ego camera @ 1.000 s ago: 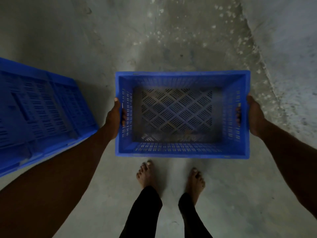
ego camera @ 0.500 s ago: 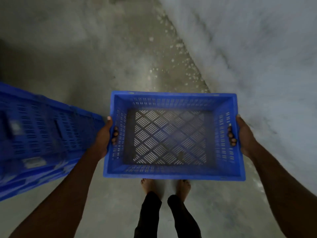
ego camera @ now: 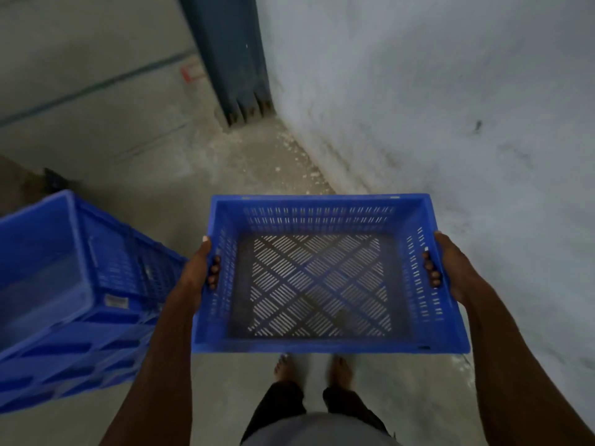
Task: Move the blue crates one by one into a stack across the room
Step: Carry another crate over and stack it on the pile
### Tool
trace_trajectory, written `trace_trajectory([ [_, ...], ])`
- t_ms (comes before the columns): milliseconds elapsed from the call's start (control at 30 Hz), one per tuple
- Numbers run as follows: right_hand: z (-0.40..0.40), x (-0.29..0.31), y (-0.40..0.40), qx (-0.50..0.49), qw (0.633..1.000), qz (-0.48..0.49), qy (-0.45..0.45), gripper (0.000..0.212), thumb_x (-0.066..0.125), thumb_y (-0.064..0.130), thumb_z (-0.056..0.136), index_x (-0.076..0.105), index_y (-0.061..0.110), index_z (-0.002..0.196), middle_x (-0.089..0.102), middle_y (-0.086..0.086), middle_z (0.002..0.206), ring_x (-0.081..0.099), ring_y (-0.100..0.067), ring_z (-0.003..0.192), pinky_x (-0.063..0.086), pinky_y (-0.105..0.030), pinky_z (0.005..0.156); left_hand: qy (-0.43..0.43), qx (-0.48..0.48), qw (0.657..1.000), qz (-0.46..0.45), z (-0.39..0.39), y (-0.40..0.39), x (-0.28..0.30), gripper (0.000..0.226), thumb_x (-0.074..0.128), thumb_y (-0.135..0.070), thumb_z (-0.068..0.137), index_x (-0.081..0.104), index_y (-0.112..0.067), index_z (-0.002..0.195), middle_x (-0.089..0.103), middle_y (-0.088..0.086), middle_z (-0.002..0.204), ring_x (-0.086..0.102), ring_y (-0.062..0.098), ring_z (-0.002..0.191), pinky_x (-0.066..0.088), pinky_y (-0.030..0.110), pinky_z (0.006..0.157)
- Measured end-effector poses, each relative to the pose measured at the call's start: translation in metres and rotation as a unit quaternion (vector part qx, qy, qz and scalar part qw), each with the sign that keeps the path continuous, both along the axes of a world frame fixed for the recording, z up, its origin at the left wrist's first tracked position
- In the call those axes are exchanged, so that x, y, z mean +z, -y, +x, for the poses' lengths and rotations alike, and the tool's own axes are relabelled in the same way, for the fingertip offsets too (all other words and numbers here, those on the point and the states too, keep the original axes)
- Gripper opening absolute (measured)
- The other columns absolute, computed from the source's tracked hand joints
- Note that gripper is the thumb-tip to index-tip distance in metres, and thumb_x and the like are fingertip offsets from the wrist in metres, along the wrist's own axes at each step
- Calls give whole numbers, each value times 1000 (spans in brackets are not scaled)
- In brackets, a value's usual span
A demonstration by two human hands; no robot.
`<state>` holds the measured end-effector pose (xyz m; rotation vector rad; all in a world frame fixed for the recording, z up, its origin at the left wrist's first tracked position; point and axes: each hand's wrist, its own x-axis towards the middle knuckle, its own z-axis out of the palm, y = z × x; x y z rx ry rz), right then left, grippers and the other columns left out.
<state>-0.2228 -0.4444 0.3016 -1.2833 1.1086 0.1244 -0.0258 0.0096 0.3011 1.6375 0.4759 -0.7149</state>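
Note:
I carry an empty blue slotted crate (ego camera: 322, 344) level in front of me, above my bare feet. My left hand (ego camera: 198, 268) grips its left side wall, fingers curled through the handle slot. My right hand (ego camera: 450, 268) grips the right side wall the same way, fingertips showing inside the crate. A stack of blue crates (ego camera: 64, 300) stands on the floor to my left, close to my left forearm; its top crate is open and looks empty.
A pale rough wall (ego camera: 450, 107) runs along my right side. A dark door frame post (ego camera: 231, 59) stands ahead at the wall's corner. Grey concrete floor (ego camera: 112, 123) stretches ahead and left, with rubble crumbs along the wall's base.
The view has tilted up and turned: the wall and door post have come into sight ahead. The carried crate sits lower in frame, and the stack at left shows its open top.

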Motion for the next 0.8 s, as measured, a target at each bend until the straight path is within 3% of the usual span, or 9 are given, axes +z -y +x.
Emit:
trace_trajectory([
  [233,-57,51,-38,-64,997,-41,28,61,43,70,94,51,11,79,42,-2,58,32,-14,44,31,-26,40,17,-78,997,1,8,-1,34,62,40,-76,93,47,-18,74,33,-2,59,25,14,46,23,26,40],
  [500,-150,69,-113,-209,974,-81,29,62,40,71,94,51,11,79,44,-3,59,34,-15,45,32,-26,41,43,-226,973,-14,20,29,58,58,39,-69,97,46,-17,74,32,-3,57,26,12,42,25,24,40],
  [633,-218,66,-161,-316,944,-90,16,62,40,70,94,52,11,78,44,-6,60,36,-16,44,33,-25,41,65,-320,945,-7,12,65,65,56,41,-69,97,47,-18,74,34,-1,59,26,13,45,23,28,46],
  [800,-322,63,-234,-450,888,-89,10,62,40,75,91,50,16,75,44,-4,58,37,-15,41,33,-23,40,98,-458,883,-17,-47,127,79,56,39,-70,97,47,-20,75,36,-2,57,27,13,45,24,25,46],
])
